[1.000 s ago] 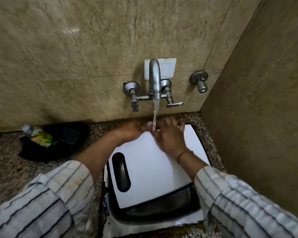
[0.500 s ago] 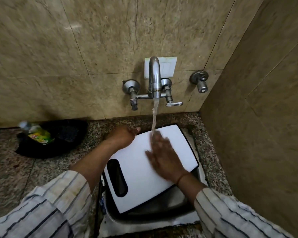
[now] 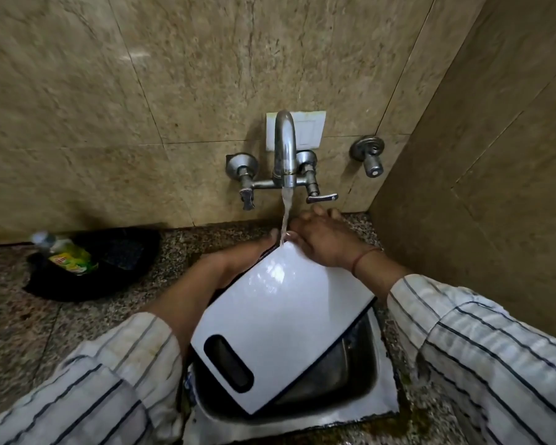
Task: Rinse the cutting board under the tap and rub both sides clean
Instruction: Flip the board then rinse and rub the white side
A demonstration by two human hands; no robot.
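Now my right hand [image 3: 326,242] lies flat, fingers together, on the tilted cutting board [image 3: 286,319] over the sink [image 3: 360,380]; left hand [image 3: 238,256] grips its far edge, water [image 3: 285,220] between. Bottle [image 3: 66,255] far left.

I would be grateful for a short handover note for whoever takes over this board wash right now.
Left hand: grips the cutting board's far left edge.
Right hand: lies flat on the board's far end, beside the stream.
Board: white, tilted over the steel sink, handle slot toward you, top face wet.
Tap: running; water lands on the board's far corner.
Done: top face is being rinsed and rubbed.
Left: cannot tell whether the underside is clean; flip and rub it.
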